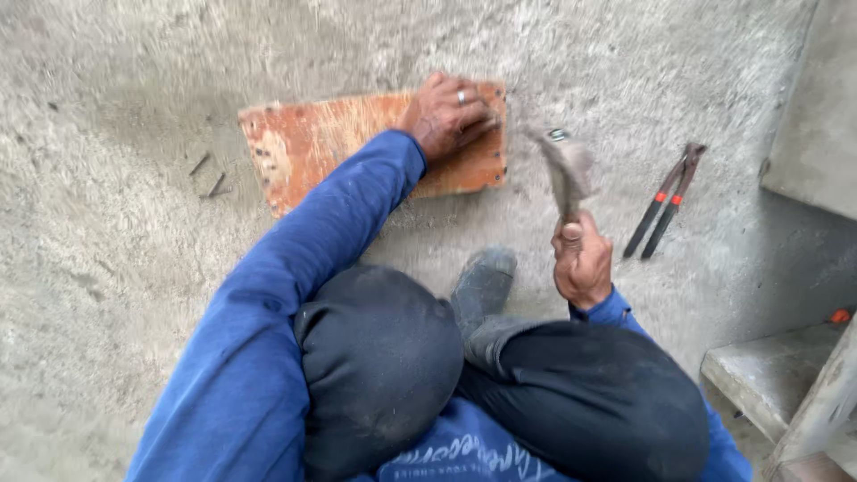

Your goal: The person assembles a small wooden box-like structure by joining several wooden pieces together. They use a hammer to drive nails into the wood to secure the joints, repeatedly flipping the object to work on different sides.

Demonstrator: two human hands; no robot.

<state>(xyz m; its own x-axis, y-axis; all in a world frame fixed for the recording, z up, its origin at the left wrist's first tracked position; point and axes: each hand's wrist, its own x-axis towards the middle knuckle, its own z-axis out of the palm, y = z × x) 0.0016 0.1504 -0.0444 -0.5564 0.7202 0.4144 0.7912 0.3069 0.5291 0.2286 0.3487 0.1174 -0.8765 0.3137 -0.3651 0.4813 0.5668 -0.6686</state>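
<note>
A flat reddish-brown plywood board (321,143) lies on the grey concrete floor, with dark nail heads along its edges. My left hand (446,116), a ring on one finger, presses down on the board's right end, fingers pinched near the top right corner. My right hand (582,261) grips the handle of a hammer (564,165), whose head is raised and motion-blurred just right of the board. I am squatting, with my dark-trousered knees and one shoe (484,281) below the board.
A pair of long pincers (665,201) with red marks on dark handles lies on the floor to the right. Two loose nails (207,174) rest left of the board. Concrete steps (777,375) rise at the right edge.
</note>
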